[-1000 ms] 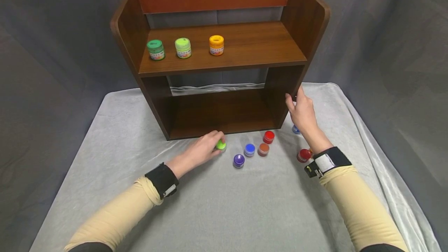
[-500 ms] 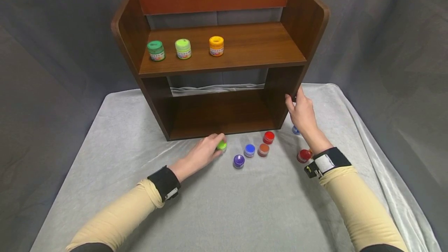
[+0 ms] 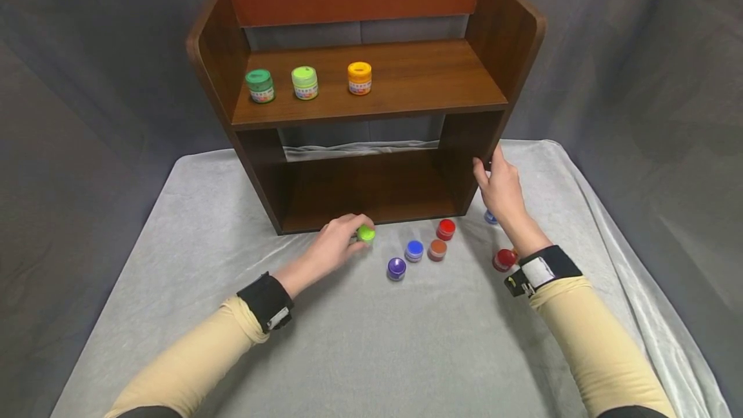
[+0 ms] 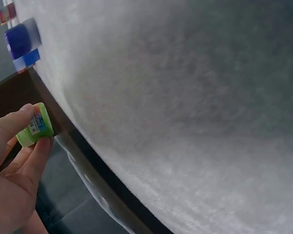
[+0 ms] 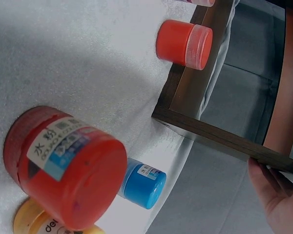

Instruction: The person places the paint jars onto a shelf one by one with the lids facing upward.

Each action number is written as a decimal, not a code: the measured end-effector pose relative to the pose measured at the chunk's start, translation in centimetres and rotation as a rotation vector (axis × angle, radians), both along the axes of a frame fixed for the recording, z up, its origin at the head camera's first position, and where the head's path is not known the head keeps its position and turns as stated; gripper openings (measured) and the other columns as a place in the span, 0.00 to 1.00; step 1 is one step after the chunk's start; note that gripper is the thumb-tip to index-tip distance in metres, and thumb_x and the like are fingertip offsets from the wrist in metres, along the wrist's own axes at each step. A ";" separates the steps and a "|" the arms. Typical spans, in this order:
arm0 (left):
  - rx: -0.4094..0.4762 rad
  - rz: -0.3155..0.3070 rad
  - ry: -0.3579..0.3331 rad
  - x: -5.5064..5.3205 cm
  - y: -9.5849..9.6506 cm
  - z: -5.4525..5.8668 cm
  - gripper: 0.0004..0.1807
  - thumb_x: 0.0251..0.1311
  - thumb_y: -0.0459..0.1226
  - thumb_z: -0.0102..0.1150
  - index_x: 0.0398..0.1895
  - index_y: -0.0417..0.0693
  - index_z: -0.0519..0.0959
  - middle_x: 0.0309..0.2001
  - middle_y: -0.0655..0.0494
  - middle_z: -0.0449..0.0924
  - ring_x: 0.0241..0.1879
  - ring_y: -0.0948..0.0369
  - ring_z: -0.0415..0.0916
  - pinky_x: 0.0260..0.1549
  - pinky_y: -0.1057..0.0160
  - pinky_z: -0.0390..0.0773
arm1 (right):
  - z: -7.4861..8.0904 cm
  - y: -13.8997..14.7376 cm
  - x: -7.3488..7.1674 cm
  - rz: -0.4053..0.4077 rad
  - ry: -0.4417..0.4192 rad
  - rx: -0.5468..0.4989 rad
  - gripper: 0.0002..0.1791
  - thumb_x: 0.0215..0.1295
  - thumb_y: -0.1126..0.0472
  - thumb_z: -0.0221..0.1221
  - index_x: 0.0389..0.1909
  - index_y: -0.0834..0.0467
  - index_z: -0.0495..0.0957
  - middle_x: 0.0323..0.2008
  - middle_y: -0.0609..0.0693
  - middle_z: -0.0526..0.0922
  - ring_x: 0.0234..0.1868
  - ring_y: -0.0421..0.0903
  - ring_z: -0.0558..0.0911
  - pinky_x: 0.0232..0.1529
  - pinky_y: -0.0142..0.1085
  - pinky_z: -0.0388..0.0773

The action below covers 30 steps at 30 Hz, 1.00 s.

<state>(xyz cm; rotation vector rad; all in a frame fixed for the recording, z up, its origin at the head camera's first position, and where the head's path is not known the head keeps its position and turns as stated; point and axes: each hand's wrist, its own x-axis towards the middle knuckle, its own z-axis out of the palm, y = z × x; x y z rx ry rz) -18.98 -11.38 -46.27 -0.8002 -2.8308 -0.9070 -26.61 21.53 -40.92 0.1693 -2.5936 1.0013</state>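
My left hand (image 3: 336, 244) holds a bright green paint jar (image 4: 36, 125) between thumb and fingers, by the front edge of the wooden shelf unit (image 3: 371, 111). In the left wrist view the thumb lies on the jar's label side and the fingertips opposite. My right hand (image 3: 502, 187) grips the front edge of the unit's right side panel, thumb at the front and fingers partly hidden behind. To the right of the green jar stand a purple jar (image 3: 396, 268), a blue jar (image 3: 414, 250), a brown jar (image 3: 437, 249) and a red jar (image 3: 445, 229).
On the upper board stand a dark green jar (image 3: 260, 86), a pale green jar (image 3: 304, 82) and an orange jar (image 3: 359, 78). Near my right forearm are a dark red jar (image 3: 504, 260), a light blue jar (image 5: 144, 185) and a yellow jar (image 5: 29, 217). Grey cloth (image 3: 371, 340) covers the table.
My left hand has shifted slightly toward the shelf unit, and the green jar with it. The left thumb shows more clearly now. My right hand keeps its place on the side panel.
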 end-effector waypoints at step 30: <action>0.147 0.050 -0.010 -0.1 -0.3 3.2 0.16 0.59 0.33 0.68 0.50 0.53 0.80 0.50 0.54 0.81 0.49 0.58 0.83 0.50 0.60 0.84 | -0.3 0.1 0.0 0.008 0.028 -0.008 0.20 0.76 0.56 0.49 0.61 0.61 0.65 0.58 0.68 0.80 0.58 0.66 0.81 0.58 0.59 0.76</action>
